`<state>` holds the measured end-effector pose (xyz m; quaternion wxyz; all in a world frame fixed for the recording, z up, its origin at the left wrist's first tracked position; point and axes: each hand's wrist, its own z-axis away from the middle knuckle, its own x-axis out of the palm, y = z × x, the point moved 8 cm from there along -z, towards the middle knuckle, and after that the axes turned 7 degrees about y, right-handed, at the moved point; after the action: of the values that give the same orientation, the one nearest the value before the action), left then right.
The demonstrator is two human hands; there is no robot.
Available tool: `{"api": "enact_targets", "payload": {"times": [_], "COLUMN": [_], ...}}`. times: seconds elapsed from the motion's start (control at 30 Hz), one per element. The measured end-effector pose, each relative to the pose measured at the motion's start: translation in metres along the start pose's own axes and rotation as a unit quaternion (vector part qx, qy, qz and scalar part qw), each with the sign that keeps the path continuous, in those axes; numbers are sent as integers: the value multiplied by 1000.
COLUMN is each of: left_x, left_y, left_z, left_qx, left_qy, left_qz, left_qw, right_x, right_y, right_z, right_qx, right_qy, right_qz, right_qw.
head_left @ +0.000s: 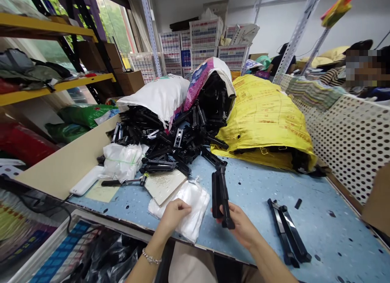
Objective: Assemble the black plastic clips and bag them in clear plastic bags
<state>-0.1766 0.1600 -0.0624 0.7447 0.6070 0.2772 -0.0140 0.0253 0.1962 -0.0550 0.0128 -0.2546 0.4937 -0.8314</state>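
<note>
My right hand (pixel 239 223) grips a black folding plastic piece (pixel 222 193) by its lower end. The piece has two long arms joined at the top and stands nearly upright above the table. My left hand (pixel 175 213) is closed in a pinch over a stack of thin white plastic bags (pixel 195 210); whether a bag is between the fingertips cannot be seen. Just beyond it, a flat cream-coloured board (pixel 166 186) lies partly under the edge of the bags. A similar black folding piece (pixel 289 232) rests on the table at right.
Many black pieces (pixel 161 149) are heaped at the back, below white sacks (pixel 158 96) and a yellow sack (pixel 265 120). A hammer-like tool (pixel 124 181), wrapped clear bags (pixel 122 159) and a white power strip (pixel 87 180) lie left. Perforated white panel (pixel 353 132) borders the right.
</note>
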Motion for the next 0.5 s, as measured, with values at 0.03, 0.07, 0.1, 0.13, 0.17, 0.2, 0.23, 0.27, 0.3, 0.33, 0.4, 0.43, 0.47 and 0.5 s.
{"api": "enact_targets", "payload": {"times": [0.03,0.07,0.1,0.13,0.17,0.2,0.23,0.27,0.3,0.33,0.4,0.43,0.47,0.5], "left_x": [0,1,1,1,1,1,1,1,0,0,0,0,1,3], "left_y": [0,-1,-1,-1,0,0,1,1,1,1,0,-1,-1,-2], "left_z": [0,1,1,1,1,1,1,1,1,2,2,2,1,1], "left_qx": [-6,-11,-15,-18,-20,-21,-22,-23,-23,-23,-21,-19,-16,-13], "left_qy": [4,9,14,16,15,12,7,2,-3,-7,-8,-6,-3,2], "left_qz": [5,9,12,14,17,21,25,28,32,35,41,43,44,44], "left_qw": [1000,1000,1000,1000,1000,999,999,999,999,999,999,999,999,999], "right_x": [8,16,23,29,33,36,38,39,38,38,37,37,38,40], "right_y": [3,5,7,8,10,11,11,11,11,10,8,6,5,5], "right_z": [-3,-6,-9,-12,-16,-19,-21,-23,-25,-26,-25,-25,-24,-23], "right_qx": [9,16,21,25,28,29,30,29,27,25,21,20,19,19], "right_qy": [-4,-8,-10,-12,-13,-12,-11,-9,-7,-6,-5,-6,-9,-13], "right_qz": [-37,-73,-106,-132,-150,-160,-165,-167,-168,-169,-173,-176,-181,-185], "right_qw": [999,997,994,991,988,987,986,985,985,985,985,984,983,982]}}
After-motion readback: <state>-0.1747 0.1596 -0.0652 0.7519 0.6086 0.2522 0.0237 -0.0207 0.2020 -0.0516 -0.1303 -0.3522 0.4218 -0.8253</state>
